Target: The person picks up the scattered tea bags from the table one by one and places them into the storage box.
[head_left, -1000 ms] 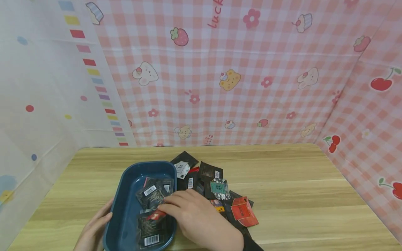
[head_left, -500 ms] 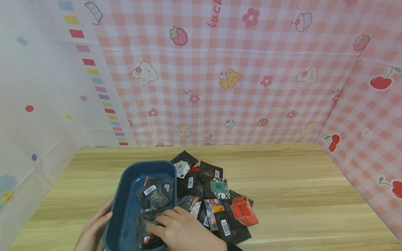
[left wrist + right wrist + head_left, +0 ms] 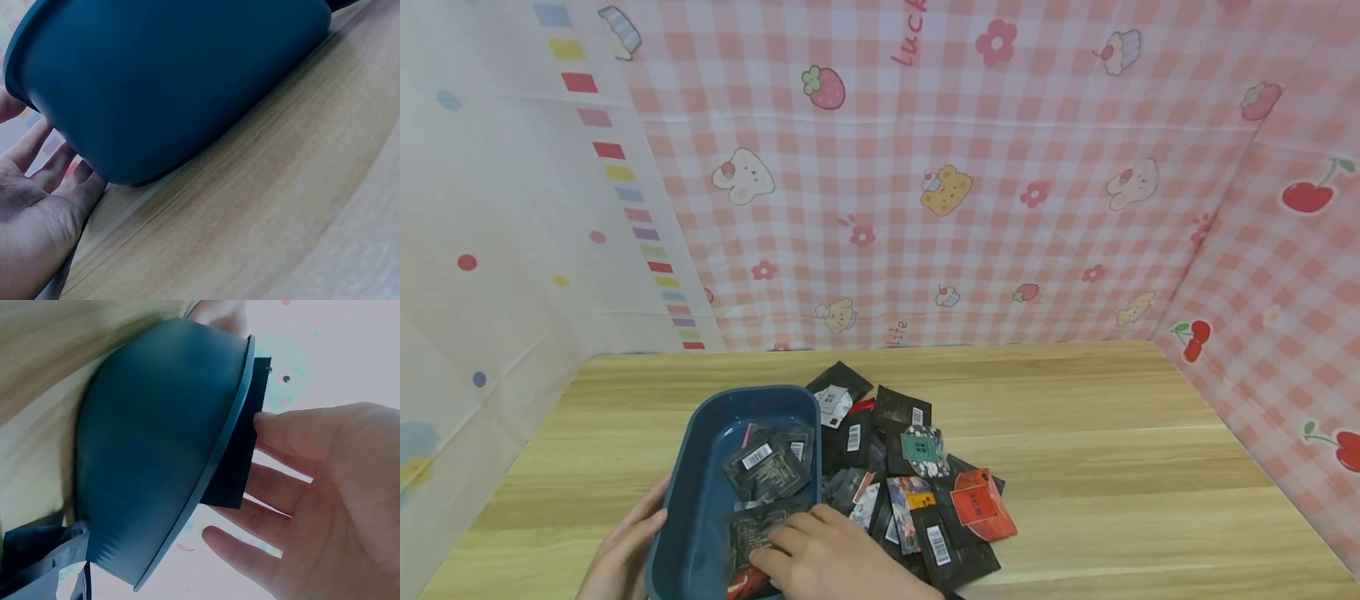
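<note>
A dark blue plastic basin (image 3: 679, 467) stands on the left of the table, with several flat black sachets (image 3: 769, 468) lying inside it. My left hand (image 3: 625, 546) touches the basin's left side; in the left wrist view its fingers lie fairly straight against the outer wall. Over the near right rim, my right hand (image 3: 831, 554) pinches a black and red sachet (image 3: 240, 459) between thumb and fingers. Its red end (image 3: 747, 582) shows below the thumb in the head view, and the rest is partly hidden by the hand.
Right of the basin, a loose heap of overlapping sachets spreads over the wooden table (image 3: 1120, 483), among them an orange-red one (image 3: 983, 505) and a green-labelled one (image 3: 925, 450). A pink checked cloth (image 3: 880, 250) hangs behind.
My right hand has moved toward the near end of the basin with the sachet, uncovering more of the heap. The left hand and basin have barely moved.
</note>
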`<state>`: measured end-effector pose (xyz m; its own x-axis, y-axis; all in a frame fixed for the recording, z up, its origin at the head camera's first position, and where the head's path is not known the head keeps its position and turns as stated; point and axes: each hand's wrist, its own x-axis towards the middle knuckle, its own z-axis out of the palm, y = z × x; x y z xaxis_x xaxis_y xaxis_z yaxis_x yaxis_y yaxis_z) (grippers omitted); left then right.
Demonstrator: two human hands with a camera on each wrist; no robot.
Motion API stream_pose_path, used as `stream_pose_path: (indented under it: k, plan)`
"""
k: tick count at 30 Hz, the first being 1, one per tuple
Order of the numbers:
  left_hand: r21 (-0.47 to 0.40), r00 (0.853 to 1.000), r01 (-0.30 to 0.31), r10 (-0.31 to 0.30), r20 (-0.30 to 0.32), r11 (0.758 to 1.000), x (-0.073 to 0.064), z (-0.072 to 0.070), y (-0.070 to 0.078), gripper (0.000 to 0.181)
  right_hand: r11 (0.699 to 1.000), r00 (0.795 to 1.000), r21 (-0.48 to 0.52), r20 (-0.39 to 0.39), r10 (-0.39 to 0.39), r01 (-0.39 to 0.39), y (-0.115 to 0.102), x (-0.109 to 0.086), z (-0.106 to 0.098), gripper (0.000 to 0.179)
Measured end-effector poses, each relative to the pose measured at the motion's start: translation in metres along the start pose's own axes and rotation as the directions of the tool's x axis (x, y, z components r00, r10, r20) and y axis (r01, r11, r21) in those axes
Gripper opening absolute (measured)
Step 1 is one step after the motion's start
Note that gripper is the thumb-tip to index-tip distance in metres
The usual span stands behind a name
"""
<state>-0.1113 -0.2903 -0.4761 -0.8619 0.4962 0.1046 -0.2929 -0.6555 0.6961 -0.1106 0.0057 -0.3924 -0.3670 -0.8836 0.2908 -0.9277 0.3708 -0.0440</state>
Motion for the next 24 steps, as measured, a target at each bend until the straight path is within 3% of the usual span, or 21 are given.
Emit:
stream_pose_path:
  k: [10, 14, 17, 19, 21, 24]
  plan:
    - [0.030, 0.999, 0.008, -0.007, -0.038, 1.000, -0.001, 0.000, 0.000, 0.053, 1.000, 0.999, 0.003, -0.038, -0.009, 0.009, -0.005, -0.003, -0.007, 0.037]
    - [0.012, 1.000, 0.009, -0.009, -0.025, 1.000, -0.001, 0.000, 0.000, 0.054, 1.000, 0.999, -0.003, -0.034, -0.028, 0.027, -0.005, -0.015, -0.012, 0.038]
    - [-0.002, 1.000, 0.002, -0.003, -0.011, 1.000, -0.001, -0.001, 0.000, 0.054, 0.995, 0.998, 0.081, -0.037, -0.048, 0.050, -0.003, -0.030, -0.012, 0.039]
    - [-0.006, 1.000, 0.001, -0.001, -0.006, 1.000, -0.001, -0.001, 0.000, 0.054, 0.968, 1.000, 0.250, -0.004, -0.023, 0.023, -0.002, -0.038, -0.012, 0.039]
    - [-0.009, 1.000, 0.002, -0.002, -0.005, 1.000, 0.000, -0.001, 0.000, 0.054, 0.917, 1.000, 0.398, 0.011, 0.003, -0.007, -0.002, -0.048, -0.011, 0.040]
    - [-0.019, 1.000, 0.002, -0.001, 0.004, 1.000, 0.000, -0.001, 0.000, 0.054, 0.858, 0.997, 0.509, 0.048, 0.054, -0.071, -0.002, -0.061, -0.011, 0.040]
